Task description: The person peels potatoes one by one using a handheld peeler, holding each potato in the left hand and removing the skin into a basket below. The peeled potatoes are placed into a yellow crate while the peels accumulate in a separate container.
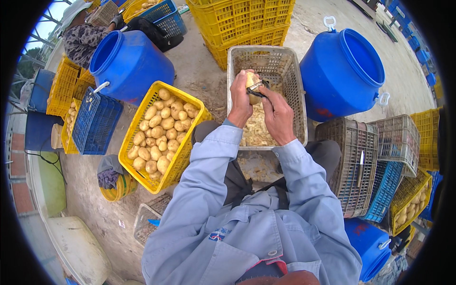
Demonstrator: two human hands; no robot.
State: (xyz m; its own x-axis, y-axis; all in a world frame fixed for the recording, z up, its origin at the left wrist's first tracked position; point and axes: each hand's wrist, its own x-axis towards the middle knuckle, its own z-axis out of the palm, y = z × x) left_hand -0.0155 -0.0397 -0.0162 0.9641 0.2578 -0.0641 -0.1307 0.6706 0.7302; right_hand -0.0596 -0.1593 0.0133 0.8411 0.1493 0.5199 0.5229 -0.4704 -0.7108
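Note:
My left hand (240, 96) grips a potato (252, 81) over a pale plastic crate (300, 107) between my knees. In my right hand (279, 115) is a peeler (255, 86) with a black handle, its metal blade lying across the potato. Part of the potato is pale and bare, while part looks brownish. Potato peelings (254, 126) cover the crate's bottom below my hands. By my left knee stands a yellow crate (180, 171) full of potatoes (167, 123).
Blue plastic drums stand at left (142, 67) and right (320, 74). Stacked yellow crates (245, 26) rise ahead. A wire-like grey crate (351, 164) is close on my right. A bucket with cloth (119, 185) sits left. Another person (85, 41) works behind the left drum.

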